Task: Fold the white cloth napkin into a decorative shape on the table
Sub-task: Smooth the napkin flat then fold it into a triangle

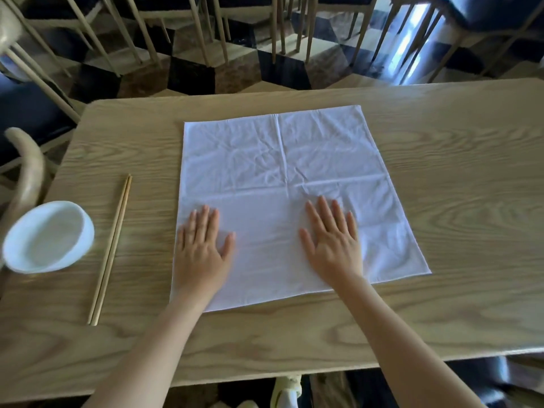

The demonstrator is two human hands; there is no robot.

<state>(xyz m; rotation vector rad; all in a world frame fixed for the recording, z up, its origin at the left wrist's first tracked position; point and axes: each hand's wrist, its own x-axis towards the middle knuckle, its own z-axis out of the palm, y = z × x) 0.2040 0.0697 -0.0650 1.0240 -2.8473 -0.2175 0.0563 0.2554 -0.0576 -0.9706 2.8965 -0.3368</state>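
Both forearms come in over the near edge of the counter (pixel 441 178), bare, palms down. Left hand (pixel 203 248) lies flat on the napkin (pixel 279 172) near its near-left corner, fingers (pixel 204 216) spread wide and straight, thumb out toward the middle, gripping nothing. Right hand (pixel 332 240) lies flat on the napkin's near half, a bit right of centre, fingers (pixel 325 207) also spread wide, thumb pointing toward the left hand, gripping nothing. Hands sit apart with bare cloth between them. Napkin is white, opened out in a single flat square around the middle of the counter, turned slightly so its near-right corner reaches toward the right and its far edge slants. Near edge sits a little in from the counter's near edge. Creases visible: one running from far edge to near side through the centre, one crossing it side to side just beyond the fingertips, plus fine wrinkles over the far half. Chopsticks (pixel 110 251), one pair, lie side by side and touching, to the left of the napkin, running roughly near-to-far, apart from the cloth. Bowl (pixel 48 237), white, sits at the counter's left edge, just left of the chopsticks, not touching them; looks tilted but lens distortion makes it hard to tell. Chairs (pixel 206 30) with pale frames and dark seats stand beyond the far edge on a checkered floor (pixel 191 75).
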